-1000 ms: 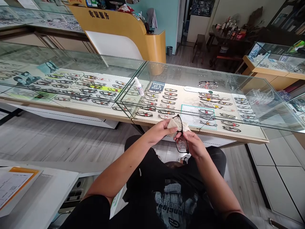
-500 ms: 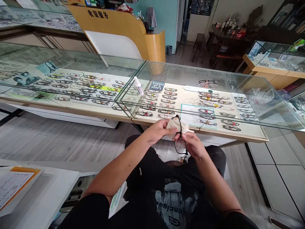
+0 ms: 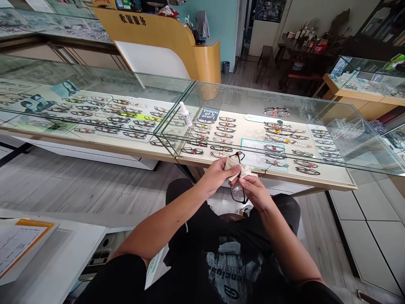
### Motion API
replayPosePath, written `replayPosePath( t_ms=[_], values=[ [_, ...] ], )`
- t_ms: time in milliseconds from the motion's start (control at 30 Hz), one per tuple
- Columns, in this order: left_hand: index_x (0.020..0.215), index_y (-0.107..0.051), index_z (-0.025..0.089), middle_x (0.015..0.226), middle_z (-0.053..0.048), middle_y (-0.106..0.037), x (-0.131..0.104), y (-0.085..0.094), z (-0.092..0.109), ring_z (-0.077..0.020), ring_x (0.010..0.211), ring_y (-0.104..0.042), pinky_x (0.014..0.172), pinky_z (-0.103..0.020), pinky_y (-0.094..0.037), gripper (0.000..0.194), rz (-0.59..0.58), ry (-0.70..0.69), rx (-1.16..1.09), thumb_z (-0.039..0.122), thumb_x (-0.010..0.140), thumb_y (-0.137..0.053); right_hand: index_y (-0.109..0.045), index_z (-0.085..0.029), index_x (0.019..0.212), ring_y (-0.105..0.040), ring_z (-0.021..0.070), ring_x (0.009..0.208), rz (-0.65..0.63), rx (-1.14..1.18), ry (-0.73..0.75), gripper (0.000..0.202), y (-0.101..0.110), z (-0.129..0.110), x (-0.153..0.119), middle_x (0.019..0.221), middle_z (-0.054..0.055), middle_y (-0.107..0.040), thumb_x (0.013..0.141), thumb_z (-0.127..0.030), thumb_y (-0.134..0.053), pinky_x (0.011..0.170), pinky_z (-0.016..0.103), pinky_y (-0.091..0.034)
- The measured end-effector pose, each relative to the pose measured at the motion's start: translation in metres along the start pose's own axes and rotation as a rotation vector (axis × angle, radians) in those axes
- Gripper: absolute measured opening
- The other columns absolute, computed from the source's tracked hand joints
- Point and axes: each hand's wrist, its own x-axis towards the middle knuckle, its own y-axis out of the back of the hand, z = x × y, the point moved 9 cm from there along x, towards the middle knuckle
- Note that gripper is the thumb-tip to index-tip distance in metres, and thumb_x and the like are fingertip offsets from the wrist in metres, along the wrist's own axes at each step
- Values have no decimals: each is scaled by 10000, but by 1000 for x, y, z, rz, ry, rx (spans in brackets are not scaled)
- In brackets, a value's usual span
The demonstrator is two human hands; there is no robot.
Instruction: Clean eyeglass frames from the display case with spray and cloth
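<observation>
Black-framed eyeglasses hang upright on end between my two hands, in front of the display case, with drops or specks on the lower lens. A cream cleaning cloth is wrapped about the upper lens. My left hand is closed on this cloth, pinching the upper lens through it with the thumb in front. Near the bridge, my right hand grips the frame with its fingertips; part of the cloth lies above these fingers. The hands partly hide the middle of the frame.
A glass display case with rows of eyeglasses stretches across in front of me. On its glass top stands a white spray bottle. At my lower left is a white table with papers. A yellow counter stands beyond.
My left thumb and the cloth have shifted a little to the right over the upper lens. The eyeglasses have tilted slightly, their lower lens moving a little up and left.
</observation>
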Motion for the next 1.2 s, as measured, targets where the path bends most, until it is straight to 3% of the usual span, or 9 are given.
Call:
replayPosePath(
  t_ms=[200, 300, 433, 567, 733, 867, 967, 1100, 1200],
  values=[
    [762, -601, 160, 529, 26, -575, 4, -1, -3, -93, 362, -506, 368, -219, -362, 538, 14, -20, 5, 644, 876, -805, -854, -242, 891, -724, 241, 980, -46, -44, 9, 301, -3, 9, -3, 936, 55, -813, 884, -543, -836, 1009, 391, -524],
    [767, -586, 164, 568, 16, -597, 5, 0, 1, -115, 373, -544, 367, -241, -400, 547, 26, -18, -36, 650, 860, -817, -852, -253, 880, -716, 233, 945, -26, 7, 15, 300, -3, 5, -4, 931, 48, -804, 873, -553, -842, 977, 379, -532],
    [814, -622, 142, 654, -21, -640, 3, -2, 3, -161, 531, -663, 470, -261, -501, 506, -45, 51, -98, 593, 856, -850, -854, -220, 889, -690, 225, 875, 28, 24, 0, 362, 4, -3, -6, 916, 76, -790, 857, -581, -844, 881, 363, -550],
    [901, -643, 135, 737, -34, -683, 0, -1, -1, -163, 636, -689, 581, -285, -563, 421, -91, 96, -152, 452, 830, -911, -841, -193, 892, -653, 207, 799, 28, 77, -18, 391, 7, -3, -6, 889, 95, -778, 858, -583, -839, 757, 337, -539],
    [982, -596, 162, 745, 12, -682, 1, 3, -6, -128, 540, -655, 470, -227, -488, 526, -33, 72, -149, 357, 711, -1002, -842, -204, 866, -672, 208, 798, 14, 130, -45, 381, -1, 6, -2, 873, 85, -782, 825, -582, -868, 803, 342, -551],
    [928, -539, 184, 663, 44, -648, 6, 6, -8, -112, 410, -583, 355, -204, -394, 574, 57, 53, -117, 455, 708, -995, -862, -208, 876, -697, 221, 855, -2, 110, -47, 343, -6, 9, 0, 865, 79, -795, 839, -549, -867, 890, 358, -551],
    [888, -555, 178, 636, 33, -629, 9, 4, -5, -126, 387, -580, 346, -228, -413, 541, 62, 11, -87, 577, 794, -908, -870, -210, 893, -697, 220, 889, 0, 62, -31, 349, -4, 5, -1, 889, 79, -801, 865, -556, -846, 899, 345, -543],
    [851, -598, 161, 643, 0, -629, 11, 8, -1, -143, 430, -608, 388, -255, -449, 535, 28, -20, -36, 659, 882, -790, -867, -200, 887, -683, 218, 853, 29, 27, -24, 383, 0, -2, -5, 883, 90, -799, 865, -581, -838, 809, 329, -539],
    [840, -640, 134, 700, -25, -661, 10, 21, -1, -119, 542, -626, 485, -230, -471, 539, 49, 30, 27, 635, 846, -840, -863, -191, 875, -664, 201, 770, 52, 76, -44, 394, 5, -4, -6, 856, 94, -796, 847, -584, -851, 738, 318, -533]
  ],
)
